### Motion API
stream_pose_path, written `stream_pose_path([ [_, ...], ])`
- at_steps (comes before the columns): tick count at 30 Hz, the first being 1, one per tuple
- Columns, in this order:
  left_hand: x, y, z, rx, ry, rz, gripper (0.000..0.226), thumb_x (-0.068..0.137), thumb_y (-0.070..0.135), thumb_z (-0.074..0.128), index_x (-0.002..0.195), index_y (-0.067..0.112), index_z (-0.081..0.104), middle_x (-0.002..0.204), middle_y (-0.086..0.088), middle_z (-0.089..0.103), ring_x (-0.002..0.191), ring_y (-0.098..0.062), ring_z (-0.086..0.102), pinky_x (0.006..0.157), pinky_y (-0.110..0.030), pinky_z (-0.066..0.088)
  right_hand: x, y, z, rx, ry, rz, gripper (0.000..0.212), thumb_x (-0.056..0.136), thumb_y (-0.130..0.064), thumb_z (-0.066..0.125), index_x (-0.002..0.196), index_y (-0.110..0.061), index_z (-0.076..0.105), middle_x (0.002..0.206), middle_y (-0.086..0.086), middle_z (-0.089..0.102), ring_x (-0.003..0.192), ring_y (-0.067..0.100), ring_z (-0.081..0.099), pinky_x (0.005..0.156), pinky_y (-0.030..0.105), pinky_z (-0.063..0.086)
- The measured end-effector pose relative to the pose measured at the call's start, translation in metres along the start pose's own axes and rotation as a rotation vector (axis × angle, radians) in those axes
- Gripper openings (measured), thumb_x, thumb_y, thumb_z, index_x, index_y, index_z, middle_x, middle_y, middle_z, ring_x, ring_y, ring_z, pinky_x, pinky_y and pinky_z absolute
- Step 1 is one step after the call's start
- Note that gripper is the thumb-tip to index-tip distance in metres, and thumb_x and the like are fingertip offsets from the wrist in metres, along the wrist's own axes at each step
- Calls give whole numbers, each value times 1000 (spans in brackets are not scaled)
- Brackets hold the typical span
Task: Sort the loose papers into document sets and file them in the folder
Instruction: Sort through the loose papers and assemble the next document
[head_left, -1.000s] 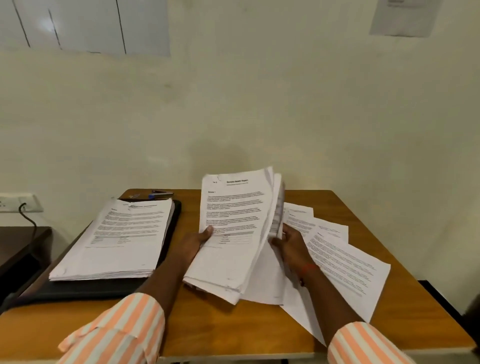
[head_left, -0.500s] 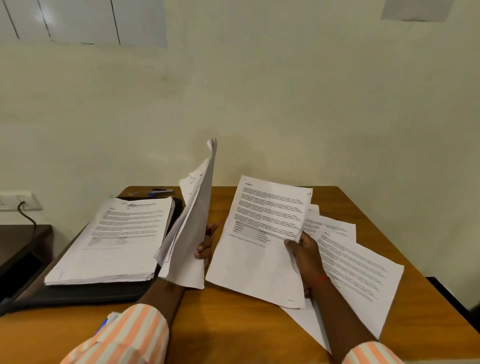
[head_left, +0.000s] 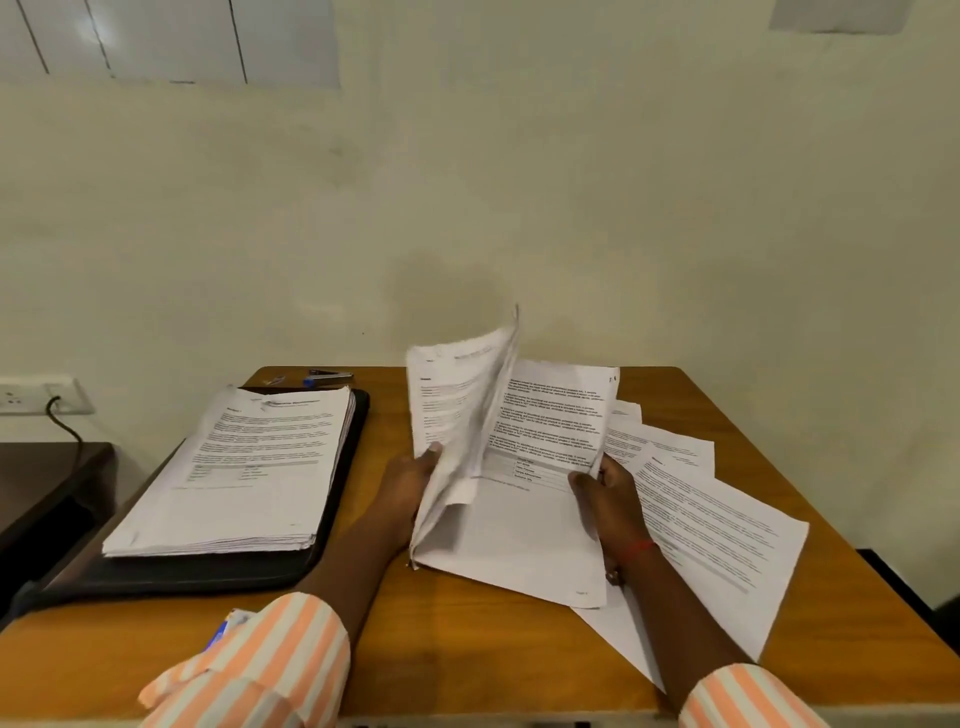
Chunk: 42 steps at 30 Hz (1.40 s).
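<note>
Head view:
- Counter (head_left: 467, 639): brown wooden top set against a pale wall.
- Folder (head_left: 332, 499): black, lying open and flat on the left half of the counter.
- Sorted stack (head_left: 244, 467): thick pile of printed pages, resting squarely on the folder, text side up.
- Left hand (head_left: 410, 478): closed on a bundle of papers (head_left: 457, 415), thumb on the front page; the bundle stands raised on its near edge at the counter's middle, its upper pages curling to the right and blurred.
- Right hand (head_left: 602, 493): fingers pinched on the lower right edge of a printed sheet (head_left: 556, 415), holding its far end tilted up just right of the bundle.
- Blank-looking sheet (head_left: 519, 545): lies flat on the counter beneath both hands.
- Loose papers (head_left: 717, 525): several printed pages fanned flat over the right half of the counter, overlapping one another, partly under the right forearm.
- Stapler (head_left: 327, 375): small, dark with a blue end, at the far edge of the counter just beyond the folder.
- Sleeves (head_left: 260, 670): orange and white stripes, at the near edge.
- Wall socket (head_left: 31, 397): far left, with a dark cable plugged in.
</note>
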<state>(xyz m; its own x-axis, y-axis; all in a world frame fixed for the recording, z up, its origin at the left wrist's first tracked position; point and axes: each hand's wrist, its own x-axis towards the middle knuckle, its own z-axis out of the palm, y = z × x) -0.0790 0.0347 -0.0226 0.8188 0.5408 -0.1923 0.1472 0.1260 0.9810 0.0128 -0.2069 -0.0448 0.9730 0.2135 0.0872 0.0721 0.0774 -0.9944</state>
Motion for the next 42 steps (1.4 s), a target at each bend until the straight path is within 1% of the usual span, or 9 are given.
stream_pose_path([
  [7,-9,-5,10,241,14,115,22,107,35,50,102,21,66,98,4,71,87,-16,70,66,-24,53,-5,-8,4,25,-39,42,26,97,-5,55,113,-16,72,106,8,76,100,32,72,91,55,57],
  [9,-14,-1,12,226,-1,94,23,107,36,50,99,22,66,97,2,73,87,-19,72,69,-28,57,-7,-12,4,46,-62,55,25,98,-6,54,116,-12,71,109,11,76,102,33,72,92,55,56],
  [15,-17,7,14,17,-107,41,20,104,31,55,110,15,67,106,-4,76,92,-26,75,82,-43,62,-13,-26,3,122,-130,111,30,107,-25,41,103,-12,68,87,4,77,81,22,73,65,28,57],
  [19,-20,13,14,-31,-53,137,21,105,31,56,119,19,65,109,-2,76,93,-22,76,80,-40,63,-9,-28,6,177,-138,119,46,100,-56,46,129,-25,62,120,3,73,111,23,69,94,45,54],
  [22,-26,21,13,-49,-31,248,21,104,31,57,120,19,64,111,-4,76,92,-21,76,81,-43,63,-3,-33,7,-28,-87,0,30,96,-31,67,123,-20,63,116,-2,74,108,17,70,92,36,55],
  [25,-34,31,13,-92,-2,385,14,104,29,57,116,29,62,112,-1,75,94,-18,75,80,-41,63,0,-48,12,-120,-14,-127,21,95,-10,66,112,-21,65,103,-13,75,97,5,71,89,29,55],
  [30,-43,53,14,-93,67,568,17,104,28,54,120,34,54,115,2,68,101,-18,71,77,-34,63,0,-81,22,-61,18,-222,16,97,-12,63,104,-26,66,100,-17,75,95,2,70,82,23,55],
  [34,-45,65,14,-120,107,634,28,99,36,59,124,23,54,114,0,69,101,-17,72,75,-30,62,-3,-94,25,25,-31,-270,19,96,-19,66,115,-19,64,109,-7,75,98,11,71,80,25,58],
  [42,-47,62,14,-114,105,619,35,91,46,64,118,25,56,110,-2,71,94,-19,74,71,-34,64,-16,-79,24,1,-45,-253,22,91,-28,71,112,-28,66,104,-12,76,96,9,72,75,24,58],
])
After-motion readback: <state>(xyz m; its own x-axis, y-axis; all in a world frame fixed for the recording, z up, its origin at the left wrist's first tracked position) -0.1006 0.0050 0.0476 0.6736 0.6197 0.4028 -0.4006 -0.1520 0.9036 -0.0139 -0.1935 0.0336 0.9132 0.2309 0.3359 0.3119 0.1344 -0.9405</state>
